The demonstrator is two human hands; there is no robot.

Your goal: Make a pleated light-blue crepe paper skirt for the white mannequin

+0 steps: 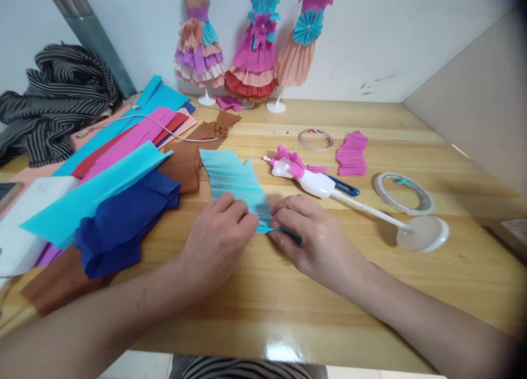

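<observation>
A light blue sheet of crepe paper lies on the wooden table with its near edge pinched between my two hands. My left hand has curled fingers closed on that near edge. Beside it, my right hand grips the right end of the same edge, where a narrow fold runs under the fingers. Just past my right hand, a white mannequin on a stand lies on its side, with pink crepe paper around its upper part. A dark blue utility knife rests partly behind the mannequin.
At left are stacked coloured crepe papers, a crumpled dark blue piece and striped cloth. Tape rolls and a pink pleated strip lie at right. Three dressed mannequins stand against the wall.
</observation>
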